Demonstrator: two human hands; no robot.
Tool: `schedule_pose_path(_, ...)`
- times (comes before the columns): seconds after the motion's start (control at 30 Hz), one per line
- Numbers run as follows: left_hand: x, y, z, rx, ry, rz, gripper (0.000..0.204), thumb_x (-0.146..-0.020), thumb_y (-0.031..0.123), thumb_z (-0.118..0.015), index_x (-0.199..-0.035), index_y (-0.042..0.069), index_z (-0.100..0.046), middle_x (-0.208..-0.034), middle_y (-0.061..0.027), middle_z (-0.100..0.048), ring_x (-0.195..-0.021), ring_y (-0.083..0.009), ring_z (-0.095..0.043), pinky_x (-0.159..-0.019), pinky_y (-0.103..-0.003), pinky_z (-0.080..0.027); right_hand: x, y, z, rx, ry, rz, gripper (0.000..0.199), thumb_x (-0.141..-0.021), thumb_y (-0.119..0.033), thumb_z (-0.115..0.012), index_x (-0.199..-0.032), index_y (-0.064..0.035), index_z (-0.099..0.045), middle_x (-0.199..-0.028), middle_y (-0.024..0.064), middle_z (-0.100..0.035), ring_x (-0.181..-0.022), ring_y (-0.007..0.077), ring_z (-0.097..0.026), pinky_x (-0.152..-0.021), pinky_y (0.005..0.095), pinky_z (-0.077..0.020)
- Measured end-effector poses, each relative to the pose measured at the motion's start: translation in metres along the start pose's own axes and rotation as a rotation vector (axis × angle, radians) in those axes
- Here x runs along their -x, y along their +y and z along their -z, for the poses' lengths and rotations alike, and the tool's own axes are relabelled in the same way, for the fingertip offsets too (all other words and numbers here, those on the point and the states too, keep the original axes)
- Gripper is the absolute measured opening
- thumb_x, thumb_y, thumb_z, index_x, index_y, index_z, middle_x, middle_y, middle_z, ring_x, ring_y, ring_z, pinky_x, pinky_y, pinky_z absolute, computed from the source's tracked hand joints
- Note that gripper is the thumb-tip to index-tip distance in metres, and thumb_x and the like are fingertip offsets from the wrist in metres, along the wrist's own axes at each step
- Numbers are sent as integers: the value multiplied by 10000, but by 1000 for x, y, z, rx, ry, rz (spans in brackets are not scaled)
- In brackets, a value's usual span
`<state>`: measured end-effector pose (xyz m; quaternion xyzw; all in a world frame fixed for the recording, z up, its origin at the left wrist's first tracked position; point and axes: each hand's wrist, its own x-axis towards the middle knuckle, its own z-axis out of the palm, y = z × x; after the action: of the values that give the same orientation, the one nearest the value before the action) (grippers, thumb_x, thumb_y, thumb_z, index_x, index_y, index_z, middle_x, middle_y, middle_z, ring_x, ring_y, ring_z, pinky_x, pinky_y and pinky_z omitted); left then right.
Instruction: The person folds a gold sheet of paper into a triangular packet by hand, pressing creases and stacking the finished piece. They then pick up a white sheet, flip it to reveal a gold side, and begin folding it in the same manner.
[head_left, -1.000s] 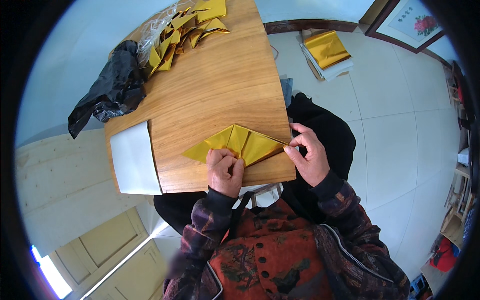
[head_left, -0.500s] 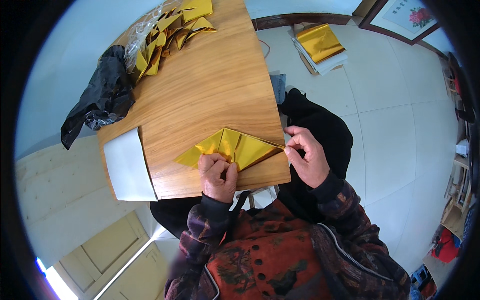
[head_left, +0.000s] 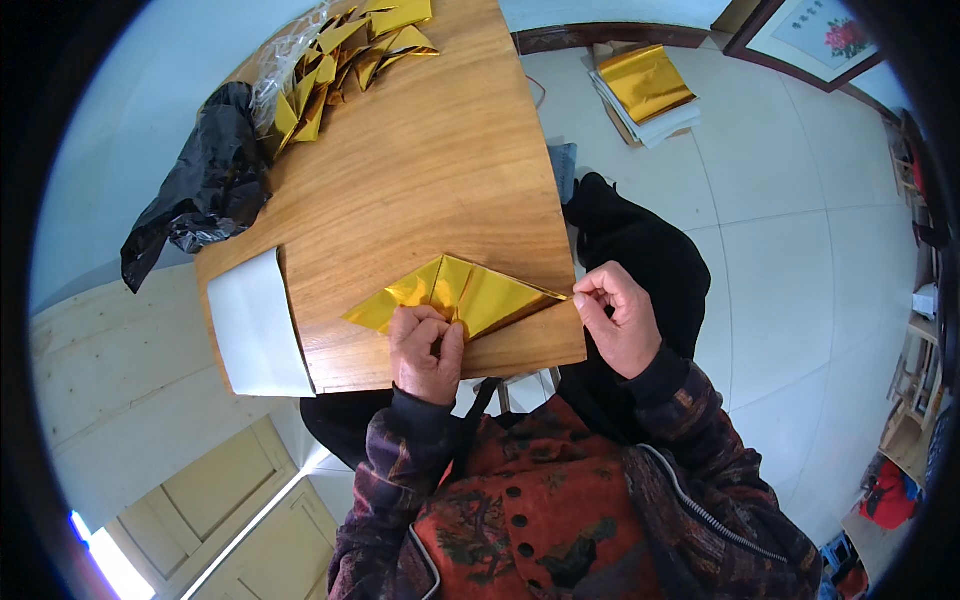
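Observation:
A sheet of shiny gold foil paper (head_left: 490, 297), folded into a wide pointed shape with a crease down its middle, lies near the front edge of the wooden table (head_left: 420, 170). My left hand (head_left: 426, 345) is closed on its near edge, left of the middle, and the fingers hide part of that edge. At the sheet's far right tip my right hand (head_left: 618, 315) pinches the narrow point between thumb and forefinger, just past the table's right edge.
Several folded gold pieces (head_left: 325, 75) lie at the table's far left, beside clear plastic and a black plastic bag (head_left: 215, 170). A white sheet (head_left: 262, 325) rests at the left front corner. On the tiled floor sits a gold paper stack (head_left: 648, 85).
My right hand's thumb and forefinger have closed together at the tip of the gold paper. The left hand has barely shifted and still holds the near edge.

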<state>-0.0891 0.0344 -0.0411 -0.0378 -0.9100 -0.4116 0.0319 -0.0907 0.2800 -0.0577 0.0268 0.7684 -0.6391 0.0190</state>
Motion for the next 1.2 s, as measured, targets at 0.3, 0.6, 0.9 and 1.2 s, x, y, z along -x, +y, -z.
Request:
schedule_pose_path(0.3,0,-4,-2,-35,4,-23,139,-752,-4,-726,-711,5,-594,-859,-108,-557,-824,-284,-529,-740,-378,-436,1,-5,3,109,-65,72,115,-837,-14,-644,-926,-53,-583,-1007,53,-497,-827,129,-488,-667,235,-408)
schedule_pose_path(0.6,0,-3,0,-31,-16,-7,124,-753,12,-724,-714,9,-606,-867,-106,-555,-834,-285,-524,-747,-379,-431,-3,-3,-2,230,-28,124,91,-817,-48,-660,-868,-57,-585,-1040,75,-489,-901,163,-500,-695,255,-414)
schedule_pose_path(0.9,2,-4,-3,-33,7,9,118,-742,19,-731,-709,17,-618,-869,-106,-560,-841,-292,-528,-756,-386,-432,-4,-7,-7,205,21,67,137,-749,-5,-683,-810,-37,-564,-1038,143,-522,-940,283,-550,-739,337,-452)
schedule_pose_path(1.2,2,-4,-3,-61,36,-22,128,-713,29,-739,-694,35,-612,-864,-95,-562,-835,-295,-531,-757,-399,-429,-6,-8,-7,219,19,104,155,-762,-7,-678,-796,-47,-532,-1032,108,-517,-837,195,-543,-616,279,-440)
